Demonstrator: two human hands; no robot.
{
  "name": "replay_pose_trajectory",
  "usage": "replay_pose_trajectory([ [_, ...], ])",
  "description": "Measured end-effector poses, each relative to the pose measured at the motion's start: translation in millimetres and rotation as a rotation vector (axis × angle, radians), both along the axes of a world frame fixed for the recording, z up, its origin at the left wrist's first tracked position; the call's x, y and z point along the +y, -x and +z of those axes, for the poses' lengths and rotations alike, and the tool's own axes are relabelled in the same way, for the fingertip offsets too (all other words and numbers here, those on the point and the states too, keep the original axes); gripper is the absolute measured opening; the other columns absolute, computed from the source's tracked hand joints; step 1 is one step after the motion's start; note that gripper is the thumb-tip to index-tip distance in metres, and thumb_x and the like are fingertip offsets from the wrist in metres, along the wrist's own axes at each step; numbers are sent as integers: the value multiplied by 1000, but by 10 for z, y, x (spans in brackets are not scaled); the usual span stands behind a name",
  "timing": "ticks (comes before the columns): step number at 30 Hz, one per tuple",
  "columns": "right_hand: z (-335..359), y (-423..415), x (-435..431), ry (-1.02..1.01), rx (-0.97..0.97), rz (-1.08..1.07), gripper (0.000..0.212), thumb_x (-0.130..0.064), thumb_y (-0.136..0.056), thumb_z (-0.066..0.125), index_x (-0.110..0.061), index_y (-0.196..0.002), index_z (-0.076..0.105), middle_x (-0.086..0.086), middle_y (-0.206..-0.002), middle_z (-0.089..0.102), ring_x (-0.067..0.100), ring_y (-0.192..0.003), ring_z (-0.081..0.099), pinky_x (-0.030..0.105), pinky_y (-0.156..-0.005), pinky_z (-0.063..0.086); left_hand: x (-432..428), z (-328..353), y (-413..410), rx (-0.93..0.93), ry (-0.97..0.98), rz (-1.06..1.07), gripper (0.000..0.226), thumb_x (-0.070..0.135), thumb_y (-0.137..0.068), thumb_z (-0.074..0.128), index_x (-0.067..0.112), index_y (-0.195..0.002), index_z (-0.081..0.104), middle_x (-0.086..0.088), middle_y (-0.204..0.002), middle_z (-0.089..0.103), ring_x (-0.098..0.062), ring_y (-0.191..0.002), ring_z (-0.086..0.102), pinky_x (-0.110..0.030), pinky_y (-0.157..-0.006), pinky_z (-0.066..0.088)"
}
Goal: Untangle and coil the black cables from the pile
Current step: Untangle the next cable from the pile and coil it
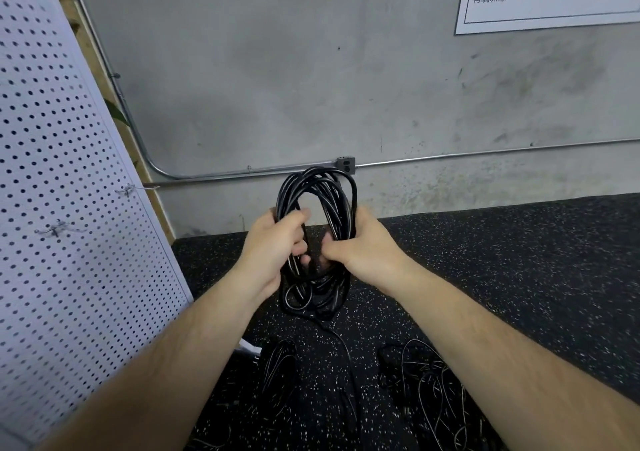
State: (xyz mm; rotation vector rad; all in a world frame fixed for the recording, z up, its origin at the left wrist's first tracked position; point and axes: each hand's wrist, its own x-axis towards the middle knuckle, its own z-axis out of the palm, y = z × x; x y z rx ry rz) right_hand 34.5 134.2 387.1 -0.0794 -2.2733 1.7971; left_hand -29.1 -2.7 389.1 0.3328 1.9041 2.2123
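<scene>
Head view: coiled black cable (317,194) is held upright in mid-air, above the speckled floor (502,260). Left hand (273,246) has its fingers (299,215) curled round the coil's left strands; right hand (363,242) grips the right strands. 1 strand trails down to the floor, where 2 more black heaps lie: a bundle (277,371) and a loose tangle (426,381). White pegboard (52,173) stands at left.

1. The black cable coil (317,208) is glossy and wound in several long oval loops. It stands upright in the air, gripped by the left hand (273,242) and the right hand (360,242).
2. Its loose tail (346,346) drops to the floor (519,260).
3. The tangled cable pile (426,391) lies on the floor, lower right.
4. A bundled black cable (277,371) lies lower left.
</scene>
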Motion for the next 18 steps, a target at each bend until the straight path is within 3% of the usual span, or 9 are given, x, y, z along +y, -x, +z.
replay_pose_trajectory([
  [2, -12, -38, 7, -9, -31, 72, 42, 4, -85, 66, -18, -118, 50, -3, -80, 67, 6, -72, 70, 17, -66, 52, -65, 54, 46, -24, -14, -1, 16, 21, -99, 64, 20, -89, 51, 6, -56, 33, -11, -48, 36, -28, -47, 39],
  [6, -58, -83, -16, -159, -72, 155, 50, 1, -85, 67, -31, -114, 43, -4, -88, 61, 0, -68, 58, 17, -64, 50, -114, 15, 134, -120, -70, -30, 14, 19, -99, 63, 21, -90, 52, 6, -58, 33, -9, -48, 35, -25, -43, 34],
  [8, -87, -104, -1, -204, -124, 162, 51, -2, -84, 70, -30, -117, 43, -4, -92, 62, 5, -75, 59, 23, -70, 53, -90, -66, 129, -102, 14, -41, 17, 20, -101, 60, 22, -88, 48, 7, -60, 33, -8, -47, 33, -24, -42, 32],
  [10, -53, -134, 39, -18, -155, 173, 39, -2, -82, 71, -21, -113, 56, 1, -91, 67, 13, -85, 64, 34, -85, 55, -58, -125, 105, 13, 192, -58, 12, 23, -103, 56, 22, -93, 50, 6, -63, 38, -7, -46, 34, -25, -42, 31],
  [13, 86, -139, 119, 450, -158, 177, 10, -3, -85, 71, -4, -95, 70, 9, -80, 69, 22, -76, 66, 40, -78, 59, -4, -145, 34, 144, 390, -174, 9, 27, -103, 52, 22, -111, 54, 3, -69, 51, -8, -47, 36, -24, -43, 33],
  [15, 162, -118, 160, 529, -208, 139, 7, -7, -85, 74, -3, -90, 71, 5, -73, 66, 18, -66, 64, 39, -75, 60, 43, -162, -42, 174, 464, -259, 15, 21, -102, 46, 26, -113, 54, 6, -63, 50, -7, -45, 36, -24, -43, 35],
  [18, 168, -102, 190, 457, -313, 89, 22, -15, -79, 85, -4, -90, 70, 1, -62, 57, 16, -58, 58, 41, -73, 61, 70, -191, -76, 354, 682, -233, 17, 23, -103, 44, 28, -115, 55, 8, -64, 57, -7, -43, 46, -29, -47, 43],
])
